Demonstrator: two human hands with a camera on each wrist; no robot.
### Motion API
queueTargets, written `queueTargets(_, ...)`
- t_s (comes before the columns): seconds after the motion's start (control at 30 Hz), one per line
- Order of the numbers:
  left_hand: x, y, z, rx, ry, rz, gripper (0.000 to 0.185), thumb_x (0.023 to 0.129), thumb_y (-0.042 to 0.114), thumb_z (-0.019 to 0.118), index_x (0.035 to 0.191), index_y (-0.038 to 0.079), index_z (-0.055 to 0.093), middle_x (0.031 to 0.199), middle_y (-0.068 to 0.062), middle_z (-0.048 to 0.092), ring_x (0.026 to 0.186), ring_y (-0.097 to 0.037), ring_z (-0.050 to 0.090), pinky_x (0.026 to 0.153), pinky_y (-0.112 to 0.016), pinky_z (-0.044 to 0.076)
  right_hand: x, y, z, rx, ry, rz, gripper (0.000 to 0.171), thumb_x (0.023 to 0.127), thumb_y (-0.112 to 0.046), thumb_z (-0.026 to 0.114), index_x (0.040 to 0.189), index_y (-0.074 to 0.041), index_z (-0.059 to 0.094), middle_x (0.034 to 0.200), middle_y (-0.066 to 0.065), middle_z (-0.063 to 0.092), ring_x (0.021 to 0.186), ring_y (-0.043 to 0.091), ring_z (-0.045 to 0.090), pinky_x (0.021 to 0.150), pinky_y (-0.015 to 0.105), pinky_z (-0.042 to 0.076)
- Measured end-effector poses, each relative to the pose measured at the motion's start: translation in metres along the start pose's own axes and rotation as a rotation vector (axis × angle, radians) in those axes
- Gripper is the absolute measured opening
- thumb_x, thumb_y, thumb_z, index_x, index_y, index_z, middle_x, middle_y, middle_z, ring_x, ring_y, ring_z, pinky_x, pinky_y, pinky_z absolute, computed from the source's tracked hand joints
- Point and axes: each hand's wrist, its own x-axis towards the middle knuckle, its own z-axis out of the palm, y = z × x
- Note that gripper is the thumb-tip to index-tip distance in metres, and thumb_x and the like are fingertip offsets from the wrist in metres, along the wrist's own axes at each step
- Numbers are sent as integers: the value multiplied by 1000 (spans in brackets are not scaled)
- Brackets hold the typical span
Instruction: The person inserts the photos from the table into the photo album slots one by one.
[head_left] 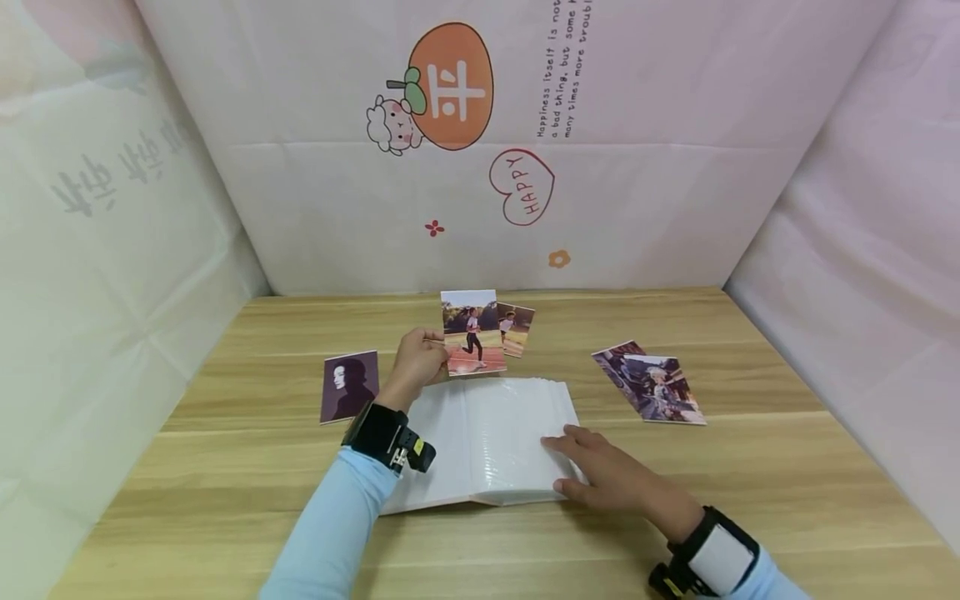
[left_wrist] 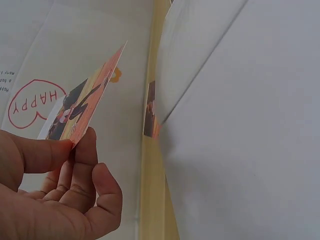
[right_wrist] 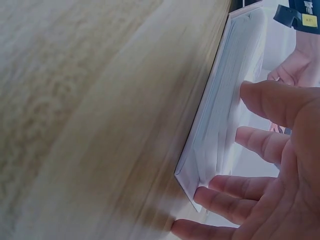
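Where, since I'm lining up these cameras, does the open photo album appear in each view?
Head: the album lies open at lower centre.
Left wrist: its pages fill most of the right half.
Right wrist: its edge slants down, right of centre.
Shared landmark: the left hand, respectively left of centre, lower left and upper right.

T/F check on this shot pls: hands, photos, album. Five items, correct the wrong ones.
1. The left hand pinches a photo of a runner. True.
2. The album is closed. False: it lies open on the table.
3. The right hand grips a photo. False: it holds none; its fingers touch the album's right-hand side.
4. Two overlapping photos lie to the right of the album. True.
5. The dark portrait photo lies to the right of the album. False: it lies to the left, near the left hand.
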Motion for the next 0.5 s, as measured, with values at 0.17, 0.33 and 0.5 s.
queueTargets(0.17,6,5,11,63,0,12,27,84,-9,54,110,-3,50,92,-14,58,68,-18,54,60,-34,46,1,-2,-2,4,-7,9,55,87,-27,64,135,-6,47,135,32,35,121,47,35,93,58,33)
queueTargets(0.33,11,4,20,119,4,11,23,83,-12,52,104,-3,51,90,-15,56,73,-21,56,76,-44,47,1,-2,-4,7,-12,21,54,87,-26,64,134,-5,47,135,32,34,122,47,35,93,58,33)
queueTargets(0.5,14,0,24,187,20,7,22,80,-14,53,98,-2,53,87,-15,56,74,-22,56,70,-38,49,1,-2,-4,17,-19,30,55,87,-26,64,134,-5,47,136,32,34,122,47,34,94,58,32)
